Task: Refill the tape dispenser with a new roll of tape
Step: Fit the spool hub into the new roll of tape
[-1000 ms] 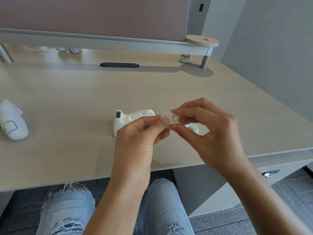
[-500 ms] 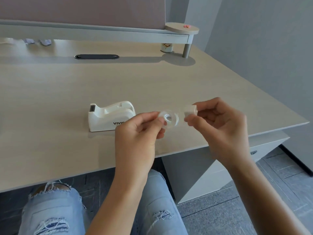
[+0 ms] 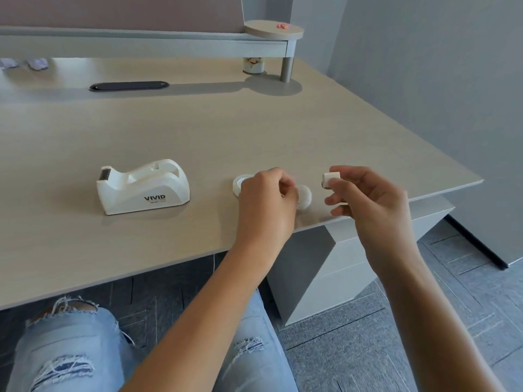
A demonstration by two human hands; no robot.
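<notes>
The white tape dispenser (image 3: 143,188) stands on the desk (image 3: 254,131) with its roll slot empty and its cutter at the left. My left hand (image 3: 266,196) is low over the desk right of it, fingers pinched on a pale, translucent tape ring (image 3: 304,197) that is at or just above the desk surface. A second white tape roll (image 3: 240,183) lies flat on the desk, half hidden behind my left hand. My right hand (image 3: 368,199) hovers near the desk's front right corner, holding a small white spindle (image 3: 330,179) between thumb and fingers.
A raised shelf (image 3: 271,31) runs along the back, with a small patterned cup (image 3: 253,65) beneath its round end. A black cable slot (image 3: 128,86) lies in the desk. A grey wall is close on the right. My knees are under the desk's front edge.
The spindle has come out of the ring and my hands have moved apart. My left hand has lowered the ring toward the desk, and the view has shifted right.
</notes>
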